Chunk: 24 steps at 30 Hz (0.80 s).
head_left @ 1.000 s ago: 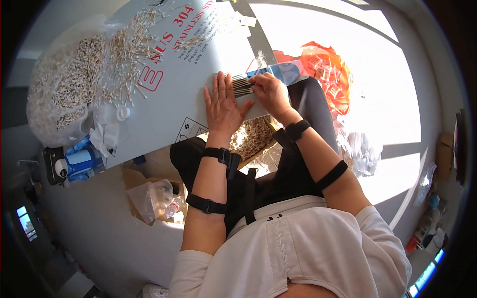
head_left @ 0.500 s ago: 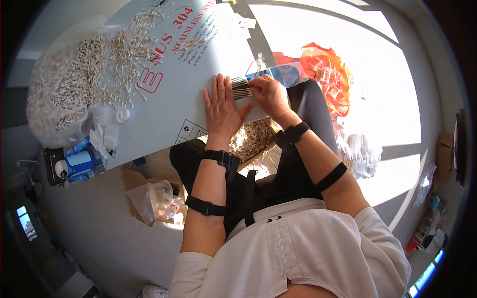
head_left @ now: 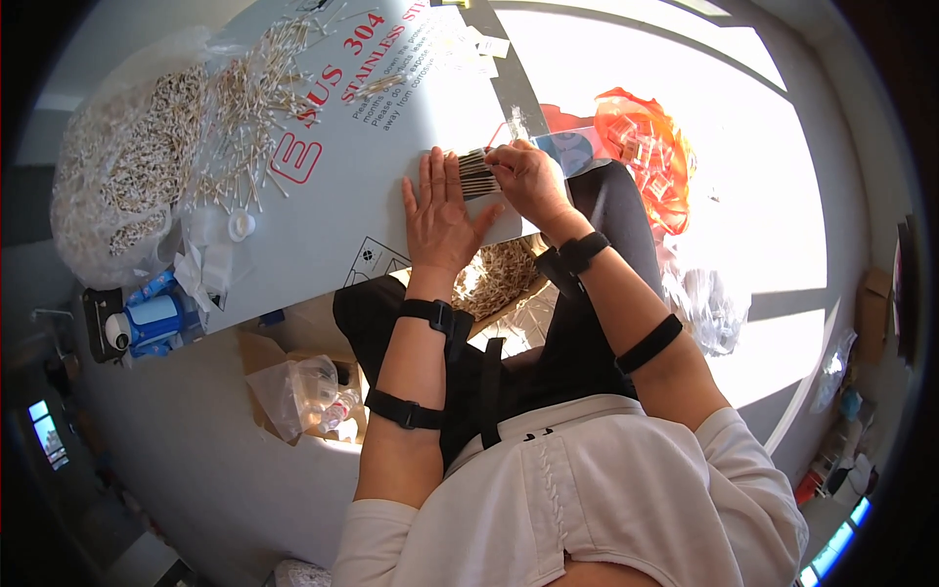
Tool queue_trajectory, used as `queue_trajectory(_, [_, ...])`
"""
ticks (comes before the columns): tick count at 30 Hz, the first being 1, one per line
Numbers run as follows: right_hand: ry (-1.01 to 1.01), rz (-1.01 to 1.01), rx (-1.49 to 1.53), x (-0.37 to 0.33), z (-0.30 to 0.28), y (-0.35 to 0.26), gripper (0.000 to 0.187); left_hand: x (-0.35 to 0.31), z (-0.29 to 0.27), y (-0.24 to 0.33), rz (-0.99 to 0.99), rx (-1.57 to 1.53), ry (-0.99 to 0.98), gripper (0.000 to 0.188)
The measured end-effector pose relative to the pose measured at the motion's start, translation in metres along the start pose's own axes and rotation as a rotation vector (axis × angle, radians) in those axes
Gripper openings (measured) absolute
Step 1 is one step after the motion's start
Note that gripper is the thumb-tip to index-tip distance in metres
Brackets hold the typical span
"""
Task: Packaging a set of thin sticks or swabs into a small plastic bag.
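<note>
A row of thin sticks, which look like cotton swabs (head_left: 477, 178), lies side by side near the right edge of the grey table (head_left: 323, 235). My left hand (head_left: 440, 220) rests flat with fingers outstretched, its index side against the left ends of the row. At the right ends, my right hand (head_left: 533, 183) has its thumb and fingers pinched together; whatever is between the fingertips is hidden. A loose heap of cotton swabs (head_left: 249, 108) spreads over the far left of the table, beside a clear plastic bag (head_left: 127, 157) packed with more.
An open box of swabs (head_left: 494, 279) sits below the table edge by my lap. Right of my knee are an orange bag (head_left: 646, 147) with clear boxes and crumpled clear plastic (head_left: 709, 303). A blue bottle (head_left: 152, 325) and white round cap (head_left: 241, 226) are on the left.
My right hand has shifted slightly, and more of the row of swabs shows between the hands. My left hand stays flat in nearly the same place.
</note>
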State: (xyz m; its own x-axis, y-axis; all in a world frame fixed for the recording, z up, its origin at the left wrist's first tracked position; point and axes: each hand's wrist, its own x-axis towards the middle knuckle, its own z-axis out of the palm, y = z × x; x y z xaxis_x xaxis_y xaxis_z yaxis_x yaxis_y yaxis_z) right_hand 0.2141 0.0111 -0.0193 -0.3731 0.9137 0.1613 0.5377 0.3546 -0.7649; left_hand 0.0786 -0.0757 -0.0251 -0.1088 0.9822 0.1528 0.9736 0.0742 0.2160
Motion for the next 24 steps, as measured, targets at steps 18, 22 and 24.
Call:
queue_trajectory(18, [-0.032,0.043,0.026,0.009,-0.003,-0.007,0.017,0.000,-0.001,0.000,-0.027,0.005,-0.057,0.095])
queue_trajectory(22, [-0.038,0.018,-0.008,0.009,0.000,-0.002,0.015,0.001,-0.003,0.002,-0.025,0.001,-0.056,0.095])
queue_trajectory(24, [-0.032,0.014,0.000,0.008,0.000,-0.001,0.014,0.001,-0.004,0.002,-0.029,-0.002,-0.066,0.094])
